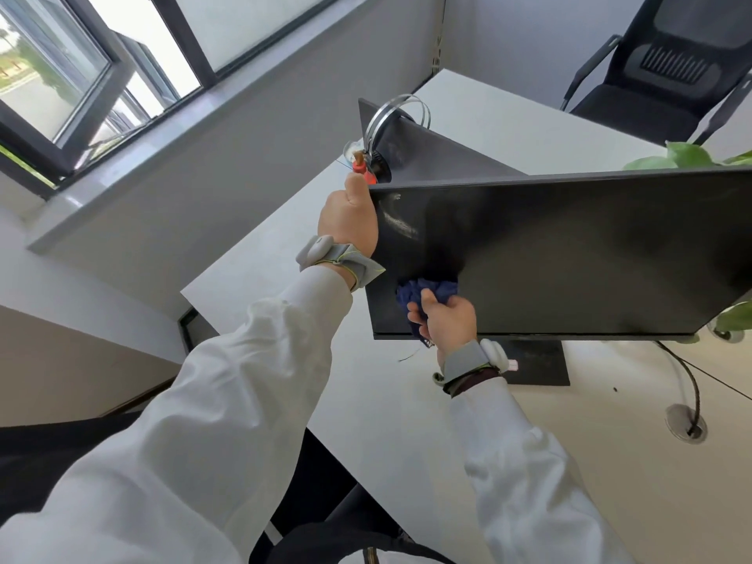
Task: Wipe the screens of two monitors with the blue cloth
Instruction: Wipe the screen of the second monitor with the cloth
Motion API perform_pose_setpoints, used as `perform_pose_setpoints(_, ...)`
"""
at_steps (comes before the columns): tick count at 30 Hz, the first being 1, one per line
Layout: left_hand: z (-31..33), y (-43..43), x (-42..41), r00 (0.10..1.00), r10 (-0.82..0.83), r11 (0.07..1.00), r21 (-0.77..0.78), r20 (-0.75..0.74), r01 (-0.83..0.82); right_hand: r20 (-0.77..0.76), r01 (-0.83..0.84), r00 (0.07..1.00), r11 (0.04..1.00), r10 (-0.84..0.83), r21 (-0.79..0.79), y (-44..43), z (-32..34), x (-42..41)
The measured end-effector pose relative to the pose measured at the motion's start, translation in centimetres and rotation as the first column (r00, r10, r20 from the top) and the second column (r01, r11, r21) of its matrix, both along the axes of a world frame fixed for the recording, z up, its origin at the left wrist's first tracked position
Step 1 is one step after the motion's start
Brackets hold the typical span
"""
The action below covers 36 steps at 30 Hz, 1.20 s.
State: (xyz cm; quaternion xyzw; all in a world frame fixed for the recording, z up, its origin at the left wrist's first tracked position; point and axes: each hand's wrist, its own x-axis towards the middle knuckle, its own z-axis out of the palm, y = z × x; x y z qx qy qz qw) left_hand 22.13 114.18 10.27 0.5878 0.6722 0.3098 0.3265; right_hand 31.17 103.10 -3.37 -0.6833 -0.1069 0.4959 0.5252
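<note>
A black monitor [569, 246] stands on the white desk [407, 400], its dark screen facing me. My left hand [348, 221] grips the monitor's upper left edge, thumb on the front corner. My right hand [447, 319] holds a crumpled blue cloth [423, 293] pressed against the lower left part of the screen. Smudges show near the screen's upper left corner. A second monitor [427, 148] stands behind, seen from its dark back, facing away.
A silver headphone band [390, 111] and a red-capped object [362, 171] sit behind the near monitor. Green plant leaves [687, 154] rise at the right. A cable [687, 384] runs into a desk grommet [685, 425]. A black office chair [667, 67] stands far right; windows at left.
</note>
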Motion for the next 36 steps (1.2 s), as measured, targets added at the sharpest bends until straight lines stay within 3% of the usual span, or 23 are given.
perform_pose_setpoints(4, -0.4, 0.1, -0.2, 1.0, 0.015, 1.0, -0.021, 0.019, -0.015, -0.016, -0.029, 0.999, 0.996, 0.028, -0.086, -0.1, -0.1, -0.1)
perform_pose_setpoints(9, -0.4, -0.2, -0.4, 1.0, -0.001, 1.0, -0.009, 0.02, 0.001, -0.22, -0.056, 0.975, 0.953, -0.012, -0.298, -1.4, -2.4, -0.3)
perform_pose_setpoints(11, -0.3, -0.3, -0.4, 1.0, -0.005, 1.0, 0.002, 0.017, 0.005, -0.239, -0.058, 0.971, 0.966, -0.005, -0.254, -1.1, -1.7, -0.3)
perform_pose_setpoints(17, 0.1, 0.1, -0.1, 1.0, -0.008, 1.0, -0.012, 0.017, 0.008, -0.229, -0.025, 0.973, 0.997, 0.041, 0.069, 0.9, 4.1, 0.1)
perform_pose_setpoints(28, 0.1, -0.2, -0.7, 0.998, -0.056, 0.996, -0.068, 0.026, 0.058, -0.337, -0.091, 0.941, 0.979, 0.024, -0.183, -0.5, -0.3, 0.4)
perform_pose_setpoints(36, 0.3, 0.2, -0.7, 0.996, -0.066, 0.995, -0.067, 0.064, 0.071, -0.286, -0.094, 0.952, 0.992, 0.113, 0.078, 1.5, 7.0, 1.1)
